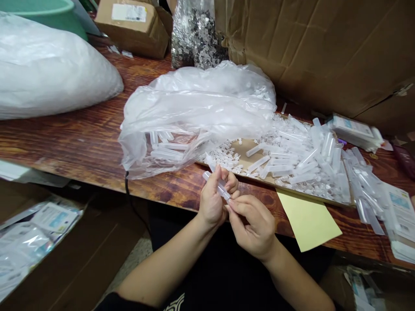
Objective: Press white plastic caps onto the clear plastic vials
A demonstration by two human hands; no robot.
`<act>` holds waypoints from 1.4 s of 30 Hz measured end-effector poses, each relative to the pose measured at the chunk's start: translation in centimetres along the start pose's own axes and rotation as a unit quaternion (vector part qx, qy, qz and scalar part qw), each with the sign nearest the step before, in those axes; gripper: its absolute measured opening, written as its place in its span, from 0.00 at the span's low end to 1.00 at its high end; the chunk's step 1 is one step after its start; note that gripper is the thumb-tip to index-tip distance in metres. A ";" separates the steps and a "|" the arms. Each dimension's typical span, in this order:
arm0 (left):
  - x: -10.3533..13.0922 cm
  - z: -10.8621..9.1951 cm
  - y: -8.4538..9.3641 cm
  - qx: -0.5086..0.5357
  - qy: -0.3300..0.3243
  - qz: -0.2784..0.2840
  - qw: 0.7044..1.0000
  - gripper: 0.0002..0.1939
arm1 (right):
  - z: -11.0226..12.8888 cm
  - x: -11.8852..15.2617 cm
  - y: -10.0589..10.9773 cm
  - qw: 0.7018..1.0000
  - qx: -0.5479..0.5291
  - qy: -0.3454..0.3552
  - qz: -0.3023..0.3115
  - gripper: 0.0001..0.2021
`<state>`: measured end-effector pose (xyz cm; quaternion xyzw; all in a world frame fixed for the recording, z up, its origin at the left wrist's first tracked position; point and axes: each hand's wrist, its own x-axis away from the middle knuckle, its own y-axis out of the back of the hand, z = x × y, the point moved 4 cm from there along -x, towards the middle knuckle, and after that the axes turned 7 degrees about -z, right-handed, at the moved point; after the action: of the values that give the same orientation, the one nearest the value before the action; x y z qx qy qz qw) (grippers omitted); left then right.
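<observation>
My left hand (212,201) is closed around a translucent plastic tube (222,190), near the table's front edge. The thumb and fingertips of my right hand (254,222) pinch the tube's lower right end; whether a small part is between them is too small to tell. Just beyond my hands, a shallow cardboard tray (244,151) holds many clear tubes and, on its left side, small white plastic pieces (225,157). A clear plastic bag (191,108) with more tubes inside lies to the left of the tray and partly over it.
A large white bag (55,69) fills the back left. Cardboard boxes (129,26) (317,47) and a bag of metal parts (201,36) stand behind. Loose tubes (365,190) and packets (400,216) lie right. Yellow paper (308,220) overhangs the edge; an open box (42,255) sits lower left.
</observation>
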<state>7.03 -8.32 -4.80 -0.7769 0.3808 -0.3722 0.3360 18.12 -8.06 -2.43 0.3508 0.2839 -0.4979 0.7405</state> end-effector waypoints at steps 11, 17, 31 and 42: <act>0.2 0.4 0.0 -0.046 -0.033 0.028 0.998 0.23 | 0.6 -0.4 1.0 0.998 -0.026 -0.054 0.009 0.14; -0.1 0.5 0.2 -0.013 -0.012 0.017 1.000 0.22 | -0.2 -0.3 0.7 0.994 -0.066 -0.083 -0.006 0.13; -0.1 0.1 0.2 0.015 -0.016 0.006 1.000 0.24 | 0.8 0.6 -0.8 0.996 0.077 0.050 0.002 0.18; 0.3 0.2 0.6 -0.059 -0.090 0.021 0.994 0.22 | -2.1 -0.2 0.8 0.966 -0.030 -0.246 0.077 0.09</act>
<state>7.14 -8.84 -5.22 -0.8176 0.3865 -0.2708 0.3298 18.64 -6.08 -3.34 0.2157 0.0796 -0.5019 0.8338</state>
